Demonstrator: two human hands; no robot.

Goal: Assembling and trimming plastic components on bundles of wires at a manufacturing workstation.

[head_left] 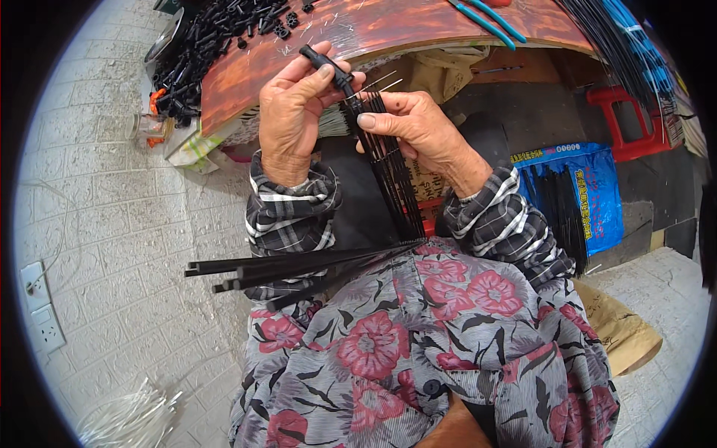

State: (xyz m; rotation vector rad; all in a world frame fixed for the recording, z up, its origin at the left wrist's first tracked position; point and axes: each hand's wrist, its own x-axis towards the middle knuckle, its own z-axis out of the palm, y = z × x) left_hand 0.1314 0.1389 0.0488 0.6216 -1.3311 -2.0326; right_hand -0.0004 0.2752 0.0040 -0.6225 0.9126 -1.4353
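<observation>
My left hand (291,112) is closed around a ribbed black plastic fitting (328,69), its thumb on top. Below the fitting hangs a bundle of thin black rods (390,172), which look like umbrella ribs with small joints. My right hand (414,131) pinches the upper part of these rods between thumb and fingers. Fine pale wire ends stick out between the two hands. From the lower end of the bundle, several thicker black rods (299,265) fan out to the left across my lap. Fingers hide where the rods meet the fitting.
A reddish wooden table (239,89) carries a pile of black plastic parts (216,52) and blue-handled pliers (485,22). More black rods (609,45) lie at its right. A blue bag (597,194), a red plastic stool (635,123) and white strands (131,418) are around me.
</observation>
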